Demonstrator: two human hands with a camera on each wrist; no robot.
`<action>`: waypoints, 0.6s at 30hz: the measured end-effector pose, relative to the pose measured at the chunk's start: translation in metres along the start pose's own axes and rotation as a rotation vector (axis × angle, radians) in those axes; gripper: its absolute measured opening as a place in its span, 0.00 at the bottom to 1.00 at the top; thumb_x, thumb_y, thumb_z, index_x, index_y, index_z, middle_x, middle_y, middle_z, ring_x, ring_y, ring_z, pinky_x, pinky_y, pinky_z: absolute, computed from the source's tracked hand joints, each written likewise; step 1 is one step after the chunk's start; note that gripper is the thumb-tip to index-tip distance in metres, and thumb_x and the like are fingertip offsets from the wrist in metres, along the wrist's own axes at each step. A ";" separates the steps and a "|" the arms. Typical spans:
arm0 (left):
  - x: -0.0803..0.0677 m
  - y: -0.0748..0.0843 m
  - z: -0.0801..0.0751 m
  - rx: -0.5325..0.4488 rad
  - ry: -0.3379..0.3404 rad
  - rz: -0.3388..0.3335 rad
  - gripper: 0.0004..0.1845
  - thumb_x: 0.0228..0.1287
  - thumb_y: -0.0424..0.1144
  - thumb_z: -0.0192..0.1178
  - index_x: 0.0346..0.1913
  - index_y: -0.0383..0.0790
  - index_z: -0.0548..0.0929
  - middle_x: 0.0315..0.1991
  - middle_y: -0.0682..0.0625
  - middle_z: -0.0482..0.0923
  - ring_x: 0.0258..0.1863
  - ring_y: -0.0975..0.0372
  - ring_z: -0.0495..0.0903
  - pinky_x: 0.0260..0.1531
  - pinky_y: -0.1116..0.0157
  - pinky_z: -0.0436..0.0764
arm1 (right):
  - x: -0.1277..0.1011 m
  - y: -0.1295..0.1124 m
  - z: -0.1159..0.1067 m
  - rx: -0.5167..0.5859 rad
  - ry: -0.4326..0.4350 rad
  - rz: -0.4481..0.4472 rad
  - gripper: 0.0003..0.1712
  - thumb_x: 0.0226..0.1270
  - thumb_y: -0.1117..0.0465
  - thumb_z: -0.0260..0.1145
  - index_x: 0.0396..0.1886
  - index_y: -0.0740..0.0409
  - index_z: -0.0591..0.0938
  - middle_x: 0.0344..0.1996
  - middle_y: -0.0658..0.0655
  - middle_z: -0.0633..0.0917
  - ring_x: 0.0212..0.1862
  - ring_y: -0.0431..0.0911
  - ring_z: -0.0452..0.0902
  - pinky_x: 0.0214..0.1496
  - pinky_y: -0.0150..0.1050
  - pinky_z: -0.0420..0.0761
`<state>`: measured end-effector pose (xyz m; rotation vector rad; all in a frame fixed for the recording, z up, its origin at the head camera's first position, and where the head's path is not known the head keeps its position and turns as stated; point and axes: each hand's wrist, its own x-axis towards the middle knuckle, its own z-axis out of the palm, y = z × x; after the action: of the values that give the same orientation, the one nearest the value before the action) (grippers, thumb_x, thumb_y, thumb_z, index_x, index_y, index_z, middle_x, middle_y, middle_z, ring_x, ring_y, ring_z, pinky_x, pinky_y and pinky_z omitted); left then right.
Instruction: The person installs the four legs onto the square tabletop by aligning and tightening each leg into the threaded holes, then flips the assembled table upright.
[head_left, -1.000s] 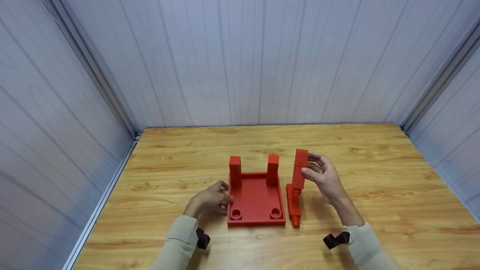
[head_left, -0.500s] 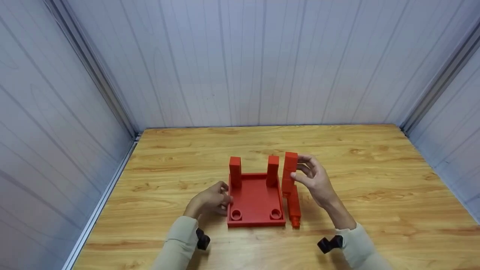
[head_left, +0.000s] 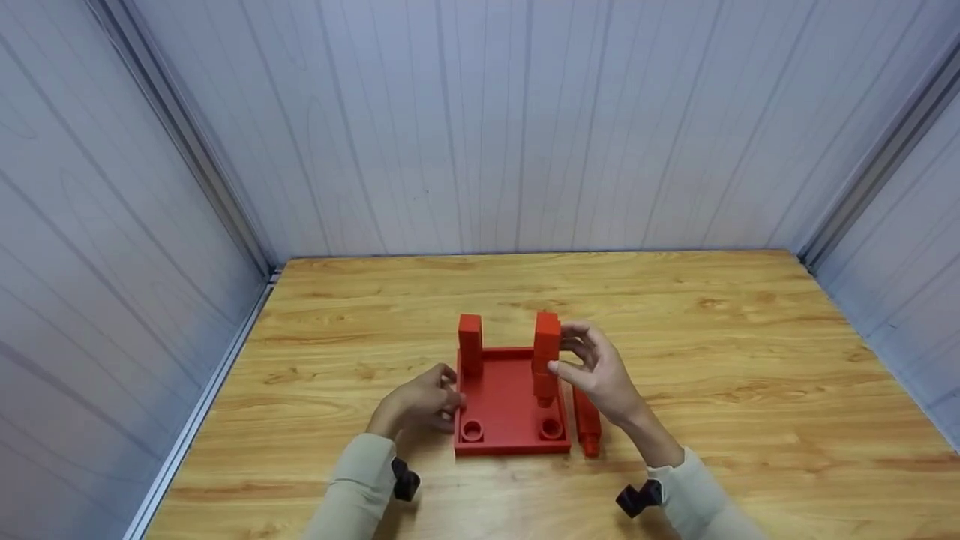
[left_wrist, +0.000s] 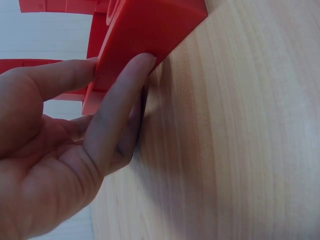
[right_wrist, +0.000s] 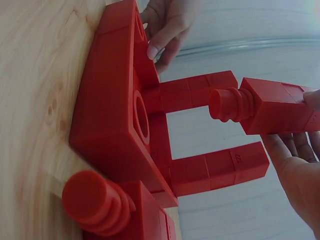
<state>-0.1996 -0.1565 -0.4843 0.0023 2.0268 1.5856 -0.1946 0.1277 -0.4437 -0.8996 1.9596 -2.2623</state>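
A red base plate point(head_left: 504, 394) lies on the wooden table with two upright red posts at its back; the left one point(head_left: 470, 343) shows fully. My left hand point(head_left: 439, 396) grips the plate's left edge point(left_wrist: 145, 35), fingers point(left_wrist: 115, 105) pressed against its side. My right hand point(head_left: 561, 361) pinches a third red post point(head_left: 546, 351) upright, its ribbed peg point(right_wrist: 227, 105) pointing down above the plate's front right hole point(head_left: 551, 427). The peg hangs clear of the hole. A fourth post point(head_left: 587, 421) lies on the table just right of the plate.
The plate's front left hole point(head_left: 472, 429) stands open. The wooden table point(head_left: 750, 375) is boxed in by pale panel walls at the back point(head_left: 525, 135) and on both sides. Black wrist cameras point(head_left: 636, 499) sit on both sleeves.
My right hand has carried the red post leftward and a little down, from beside the plate to above its front right corner. The left hand has stayed on the plate's edge.
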 end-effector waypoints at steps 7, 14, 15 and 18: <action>0.000 0.000 -0.001 0.012 -0.009 0.009 0.20 0.64 0.27 0.53 0.56 0.31 0.59 0.31 0.46 0.69 0.27 0.59 0.68 0.26 0.64 0.78 | 0.000 0.004 0.012 -0.007 -0.011 0.010 0.30 0.60 0.73 0.65 0.59 0.72 0.63 0.52 0.59 0.70 0.54 0.45 0.73 0.52 0.36 0.81; -0.001 0.001 -0.001 0.025 -0.006 0.022 0.20 0.65 0.28 0.53 0.56 0.31 0.60 0.29 0.47 0.68 0.26 0.59 0.68 0.24 0.65 0.76 | 0.001 0.009 0.022 -0.051 -0.027 0.004 0.29 0.60 0.71 0.67 0.57 0.69 0.64 0.51 0.59 0.71 0.55 0.49 0.72 0.53 0.37 0.81; -0.002 0.001 -0.001 0.023 -0.006 0.024 0.20 0.65 0.27 0.53 0.56 0.31 0.60 0.29 0.47 0.68 0.26 0.59 0.67 0.24 0.65 0.76 | 0.001 0.010 0.023 -0.057 -0.028 0.003 0.29 0.60 0.71 0.67 0.57 0.69 0.65 0.51 0.60 0.71 0.55 0.49 0.72 0.52 0.37 0.81; -0.002 0.000 0.000 0.018 0.000 0.022 0.20 0.64 0.27 0.53 0.56 0.31 0.60 0.29 0.47 0.69 0.26 0.59 0.69 0.24 0.65 0.76 | 0.001 0.012 0.027 -0.075 -0.023 0.011 0.29 0.59 0.71 0.67 0.57 0.67 0.65 0.51 0.60 0.72 0.55 0.48 0.73 0.52 0.38 0.81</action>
<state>-0.1984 -0.1573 -0.4831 0.0308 2.0478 1.5806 -0.1884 0.1002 -0.4525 -0.9143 2.0471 -2.1763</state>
